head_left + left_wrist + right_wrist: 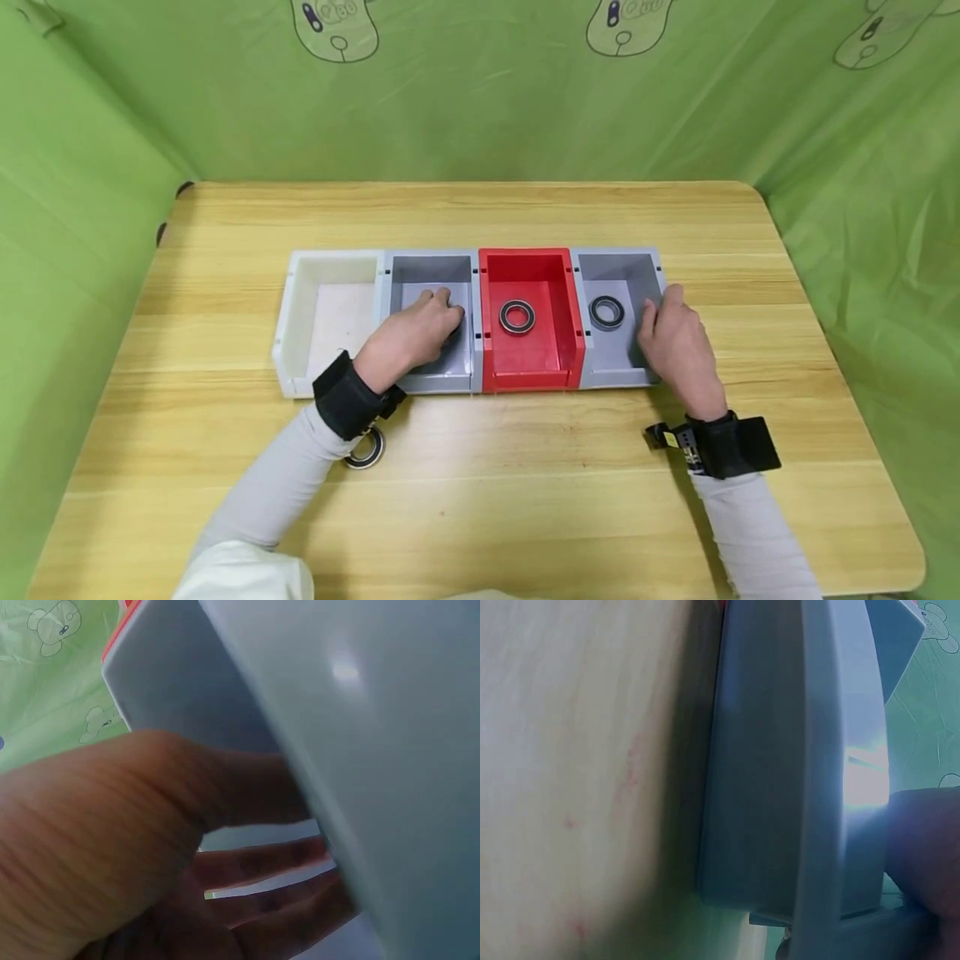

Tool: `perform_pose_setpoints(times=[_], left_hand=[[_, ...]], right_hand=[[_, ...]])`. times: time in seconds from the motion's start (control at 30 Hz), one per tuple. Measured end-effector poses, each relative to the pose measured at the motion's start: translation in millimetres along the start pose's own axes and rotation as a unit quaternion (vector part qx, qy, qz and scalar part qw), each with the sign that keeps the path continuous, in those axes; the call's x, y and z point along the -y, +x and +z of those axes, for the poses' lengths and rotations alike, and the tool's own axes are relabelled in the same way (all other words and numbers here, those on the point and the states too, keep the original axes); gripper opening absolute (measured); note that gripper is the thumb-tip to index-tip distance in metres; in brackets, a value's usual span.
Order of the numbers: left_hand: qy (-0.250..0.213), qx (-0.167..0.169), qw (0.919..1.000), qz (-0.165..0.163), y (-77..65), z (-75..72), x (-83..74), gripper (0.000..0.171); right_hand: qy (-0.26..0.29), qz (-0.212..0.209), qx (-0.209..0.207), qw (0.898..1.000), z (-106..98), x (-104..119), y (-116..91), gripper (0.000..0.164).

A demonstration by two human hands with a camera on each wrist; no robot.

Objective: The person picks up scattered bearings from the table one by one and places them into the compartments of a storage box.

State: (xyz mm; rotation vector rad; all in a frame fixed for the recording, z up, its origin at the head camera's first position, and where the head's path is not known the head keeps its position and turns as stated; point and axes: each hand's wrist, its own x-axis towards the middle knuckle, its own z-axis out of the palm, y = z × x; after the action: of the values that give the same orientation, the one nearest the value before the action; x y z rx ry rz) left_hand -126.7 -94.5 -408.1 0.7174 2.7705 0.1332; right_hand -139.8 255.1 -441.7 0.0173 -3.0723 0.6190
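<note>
In the head view, my left hand (417,330) reaches into the left grey bin (435,383) with its fingers curled down. It pinches what looks like a bearing, of which only a dark edge shows under the fingers; the bin's front wall hides the fingertips in the left wrist view. My right hand (681,350) grips the right side wall of the right grey bin (618,377), with the thumb at the inner side. One ring bearing (595,321) lies in that bin. Another bearing (505,325) lies in the red bin (531,381).
A white bin (287,333) stands at the left end of the joined row. One more bearing (378,448) lies on the wooden table (525,492), partly covered by my left wrist. Green cloth (480,125) hangs behind and at both sides.
</note>
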Motion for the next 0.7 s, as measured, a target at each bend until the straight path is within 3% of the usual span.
perform_pose_setpoints(times=[0.23, 0.37, 0.53, 0.7], left_hand=[[-0.011, -0.003, 0.9999, -0.009, -9.2, -6.8, 1.0, 0.038], [-0.016, -0.038, 0.9991, 0.005, -23.8, -12.6, 3.7, 0.036], [-0.017, -0.116, 0.9925, 0.035, -57.1, -21.2, 6.1, 0.030], [-0.020, -0.171, 0.9845, 0.033, -98.8, -24.7, 4.3, 0.022]], right_hand=[[-0.001, -0.002, -0.001, 1.000, 0, 0, 0, 0.033], [-0.003, -0.006, -0.010, 1.000, 1, 0, 0, 0.033], [-0.002, -0.010, -0.018, 1.000, 1, 1, -1, 0.032], [-0.003, -0.008, -0.014, 1.000, 0, 1, -2, 0.033]])
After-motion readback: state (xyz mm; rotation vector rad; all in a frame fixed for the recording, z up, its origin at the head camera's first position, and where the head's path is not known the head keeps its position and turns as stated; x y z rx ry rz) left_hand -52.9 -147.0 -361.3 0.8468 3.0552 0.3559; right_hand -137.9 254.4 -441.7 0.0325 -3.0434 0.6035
